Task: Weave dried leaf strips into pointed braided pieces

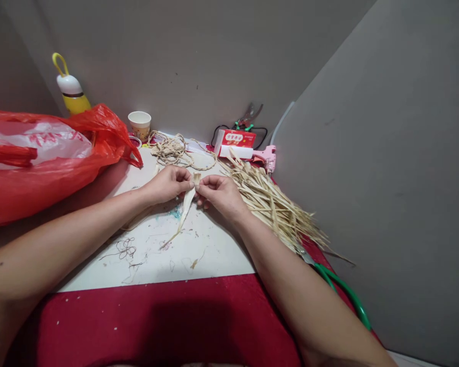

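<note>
Between my hands is a pale, dried leaf strip (186, 204), wide and frayed at its upper end and narrowing to a thin tail that points down toward me. My left hand (172, 182) pinches it near the top from the left side. From the right, my right hand (220, 194) grips the same upper part with thumb and fingers closed. The two sets of fingertips nearly meet. Just right of my right hand lies a heap of similar dry strips (271, 199). Beyond my left hand sits a tangle of braided cord (172, 149).
A white board (214, 255) lies on a red cloth (156, 326), with thread scraps (126, 250) on it. Left is a red plastic bag (53, 188), a yellow bottle (74, 97) and a paper cup (139, 125). A red box (235, 138), pink glue gun (268, 157) and green-handled tool (348, 293) stand right.
</note>
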The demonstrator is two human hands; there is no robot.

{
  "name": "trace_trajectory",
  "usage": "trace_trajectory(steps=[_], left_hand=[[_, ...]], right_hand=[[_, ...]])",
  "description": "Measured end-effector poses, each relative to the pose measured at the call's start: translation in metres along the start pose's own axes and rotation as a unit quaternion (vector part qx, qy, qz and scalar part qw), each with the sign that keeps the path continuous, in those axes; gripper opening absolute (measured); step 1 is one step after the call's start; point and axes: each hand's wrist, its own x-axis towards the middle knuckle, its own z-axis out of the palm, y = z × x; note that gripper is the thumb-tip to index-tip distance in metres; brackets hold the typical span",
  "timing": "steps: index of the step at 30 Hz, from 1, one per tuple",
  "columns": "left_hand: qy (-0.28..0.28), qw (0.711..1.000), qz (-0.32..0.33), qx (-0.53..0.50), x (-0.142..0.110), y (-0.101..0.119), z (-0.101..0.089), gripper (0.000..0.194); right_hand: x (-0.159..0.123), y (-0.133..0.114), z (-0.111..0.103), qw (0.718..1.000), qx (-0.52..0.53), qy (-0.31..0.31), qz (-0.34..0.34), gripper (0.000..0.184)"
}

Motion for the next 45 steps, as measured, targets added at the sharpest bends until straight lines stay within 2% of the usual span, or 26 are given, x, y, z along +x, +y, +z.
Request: trace_trajectory(steps=[5,11,15,18,23,26,29,31,33,36,38,40,42,45], left_hand=[[-0.017,1.000,-0.002,-0.011,-0.001,0.002,0.002,0.009],[0.002,0.992,-0.031,-0.120,-0.001,0.004,0.002,0.011],[-0.001,0.986,-0.020,-0.167,0.002,0.000,0.001,0.011],[-0.018,0.979,-0.022,-0.201,0.003,0.002,-0.001,0.010],[-0.060,0.964,-0.050,-0.253,0.001,0.009,-0.005,0.016],[-0.076,0.960,-0.060,-0.263,0.002,0.009,-0.009,0.017],[-0.072,0.961,-0.062,-0.261,0.006,0.003,-0.012,0.016],[-0.058,0.963,-0.066,-0.255,0.008,-0.001,-0.015,0.017],[-0.033,0.967,-0.071,-0.244,0.010,-0.005,-0.018,0.018],[0.000,0.968,-0.074,-0.239,0.012,-0.007,-0.020,0.022],[0.013,0.965,-0.075,-0.250,0.012,-0.007,-0.020,0.023],[0.022,0.962,-0.082,-0.259,0.012,-0.005,-0.019,0.024],[0.030,0.962,-0.088,-0.257,0.011,-0.004,-0.017,0.023],[0.032,0.966,-0.085,-0.244,0.011,-0.003,-0.014,0.021]], right_hand=[[0.001,0.001,0.001,1.000,-0.015,0.009,-0.004,0.018],[0.004,0.003,-0.003,0.999,-0.012,0.037,0.000,0.015],[0.005,0.003,-0.002,0.999,0.009,0.043,-0.001,0.014],[0.007,0.003,-0.001,0.997,0.037,0.062,0.014,0.013],[0.011,-0.002,-0.011,0.978,0.153,0.138,0.021,0.019],[0.012,-0.013,-0.024,0.962,0.225,0.156,0.011,0.018],[0.008,-0.037,-0.042,0.937,0.303,0.176,-0.014,0.010],[0.001,-0.058,-0.058,0.915,0.349,0.196,-0.052,0.009],[-0.009,-0.081,-0.078,0.894,0.366,0.229,-0.117,0.012],[-0.034,-0.108,-0.112,0.886,0.280,0.290,-0.229,0.018],[-0.053,-0.118,-0.134,0.883,0.154,0.325,-0.300,0.019],[-0.069,-0.123,-0.151,0.866,0.027,0.359,-0.346,0.014],[-0.078,-0.121,-0.160,0.854,-0.090,0.389,-0.333,0.009],[-0.070,-0.108,-0.166,0.861,-0.263,0.383,-0.206,0.003]])
